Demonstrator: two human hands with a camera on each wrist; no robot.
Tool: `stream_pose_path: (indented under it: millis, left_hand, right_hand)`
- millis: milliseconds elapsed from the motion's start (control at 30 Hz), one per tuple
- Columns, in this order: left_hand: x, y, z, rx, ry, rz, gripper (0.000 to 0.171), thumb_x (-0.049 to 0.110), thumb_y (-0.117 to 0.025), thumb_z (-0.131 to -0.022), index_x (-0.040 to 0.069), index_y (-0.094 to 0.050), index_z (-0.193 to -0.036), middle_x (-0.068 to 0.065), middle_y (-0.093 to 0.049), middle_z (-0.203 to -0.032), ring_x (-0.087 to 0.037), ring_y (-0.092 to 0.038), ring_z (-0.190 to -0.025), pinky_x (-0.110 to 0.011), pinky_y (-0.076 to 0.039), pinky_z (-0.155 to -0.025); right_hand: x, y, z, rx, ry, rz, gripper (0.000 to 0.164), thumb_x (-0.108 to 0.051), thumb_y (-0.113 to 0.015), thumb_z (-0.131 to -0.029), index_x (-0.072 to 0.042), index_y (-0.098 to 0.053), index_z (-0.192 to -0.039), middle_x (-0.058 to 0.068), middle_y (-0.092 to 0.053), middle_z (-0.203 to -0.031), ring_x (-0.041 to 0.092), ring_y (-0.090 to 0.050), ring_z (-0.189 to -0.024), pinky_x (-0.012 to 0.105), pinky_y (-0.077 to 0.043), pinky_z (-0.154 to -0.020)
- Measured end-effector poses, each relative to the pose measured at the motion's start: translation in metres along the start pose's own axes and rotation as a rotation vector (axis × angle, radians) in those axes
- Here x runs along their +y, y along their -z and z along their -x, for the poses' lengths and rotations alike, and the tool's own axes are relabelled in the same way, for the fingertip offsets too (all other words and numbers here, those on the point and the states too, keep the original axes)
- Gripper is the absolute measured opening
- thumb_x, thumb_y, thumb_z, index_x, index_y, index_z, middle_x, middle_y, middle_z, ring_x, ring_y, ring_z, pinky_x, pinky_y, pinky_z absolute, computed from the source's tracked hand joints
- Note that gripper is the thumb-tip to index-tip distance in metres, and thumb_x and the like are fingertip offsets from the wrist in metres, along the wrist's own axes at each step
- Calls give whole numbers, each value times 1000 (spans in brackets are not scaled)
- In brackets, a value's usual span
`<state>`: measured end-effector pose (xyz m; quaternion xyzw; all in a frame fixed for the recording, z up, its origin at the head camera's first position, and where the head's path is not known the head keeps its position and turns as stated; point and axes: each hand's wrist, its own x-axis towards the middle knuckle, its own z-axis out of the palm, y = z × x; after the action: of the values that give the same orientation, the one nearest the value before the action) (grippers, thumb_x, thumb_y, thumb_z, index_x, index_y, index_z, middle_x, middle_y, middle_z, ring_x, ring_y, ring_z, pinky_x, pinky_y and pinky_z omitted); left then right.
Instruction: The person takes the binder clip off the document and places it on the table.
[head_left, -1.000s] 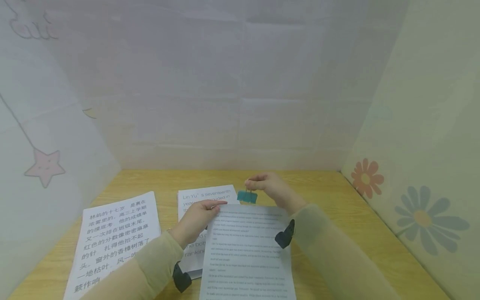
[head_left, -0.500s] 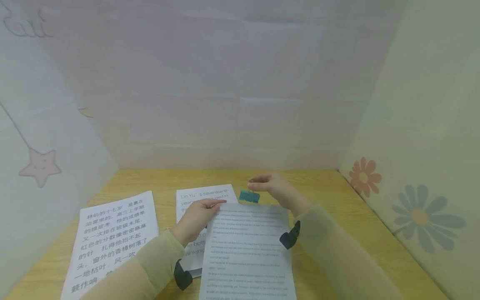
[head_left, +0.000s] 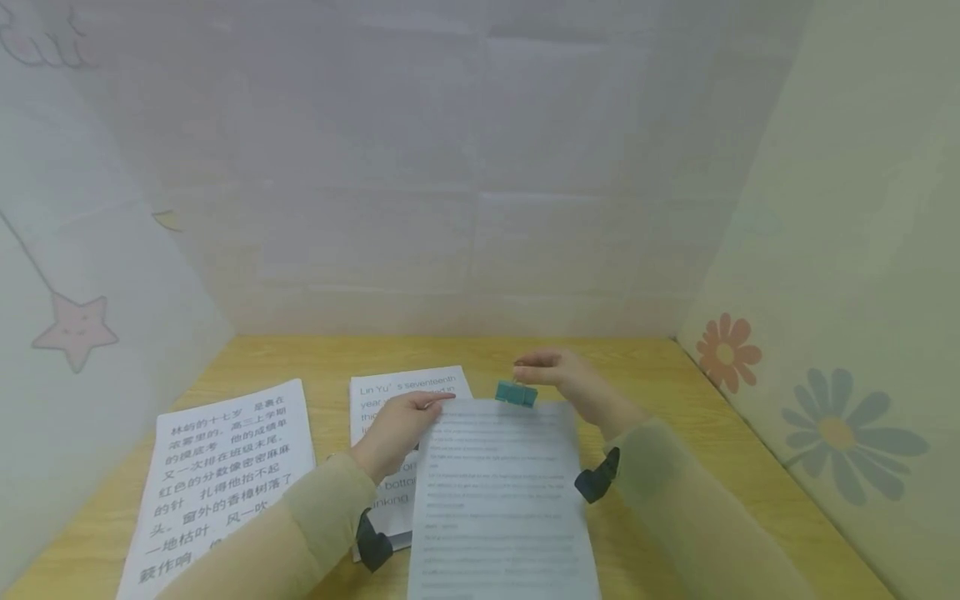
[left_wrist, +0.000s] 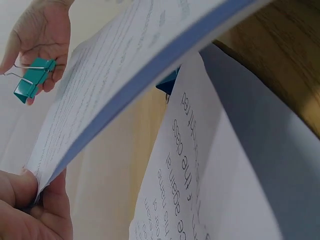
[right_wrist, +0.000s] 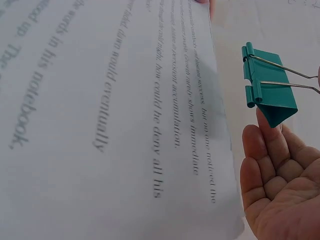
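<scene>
My left hand (head_left: 397, 425) pinches the top left corner of a raised stack of printed sheets (head_left: 498, 500), thumb on the front and fingers behind, as the left wrist view shows. A teal binder clip (head_left: 516, 394) is held by its wire handles in my right hand (head_left: 581, 385). The right wrist view shows the clip (right_wrist: 274, 87) just off the sheets' top edge, its closed mouth towards the paper. Some of the right hand's fingers (right_wrist: 267, 150) lie curled beneath it. Most of the thumb is out of that view.
On the wooden table (head_left: 300, 354), a large-print English stack (head_left: 405, 387) lies partly behind the left hand and raised sheets. Farther left lies a stack with Chinese print (head_left: 225, 467). A dark blue clip (left_wrist: 169, 82) shows beside the English page. Papered walls (head_left: 480, 167) surround the table.
The right hand and binder clip have shifted right along the sheets' top edge. The sheets and left hand have risen slightly and moved right, so the clip now meets the edge in the head view.
</scene>
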<state>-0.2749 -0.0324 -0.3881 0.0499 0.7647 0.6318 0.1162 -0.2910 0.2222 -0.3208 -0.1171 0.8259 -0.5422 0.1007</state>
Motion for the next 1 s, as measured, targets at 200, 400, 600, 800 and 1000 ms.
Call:
stream_pose_path:
  millis: [200,400,600,800,1000]
  left_hand:
    - [7,-13,-4,-15,-16,9,23,26,-49,-88,23,-59,-108,-2,-59,-99,-17,-59,-80,-32,-49,-63]
    - [11,-26,-7,-45,-20,74,22,22,-48,-89,21,-59,-108,-5,-61,-94,-20,-60,-78,-34,-49,-63]
    - [14,-39,-16,-38,7,96,22,23,-48,-88,23,-58,-108,-3,-61,-94,-20,-60,-78,-33,-49,-63]
    - [17,-53,-23,-21,39,76,22,23,-48,-88,24,-59,-107,-2,-61,-92,-20,-59,-77,-34,-48,-63]
    - [21,-66,-35,13,37,52,22,23,-49,-87,26,-58,-107,1,-59,-93,-18,-56,-81,-33,-46,-69]
  right_hand:
    - [6,8,4,8,4,-11,48,-42,-65,-71,-16,-56,-111,-1,-49,-117,22,-35,-113,47,-13,-97]
    - [12,15,6,13,-13,-10,50,-43,-65,-71,-16,-55,-111,0,-50,-116,22,-36,-113,48,-11,-98]
    - [16,24,10,34,-47,3,53,-48,-65,-68,-21,-55,-112,-3,-44,-122,22,-26,-119,51,-9,-97]
    - [24,34,16,47,-14,-11,48,-42,-64,-72,-18,-55,-113,2,-45,-123,23,-28,-119,51,-8,-97]
    - [29,43,18,58,31,-36,49,-37,-65,-73,-11,-55,-114,5,-51,-117,24,-35,-114,50,-11,-97]
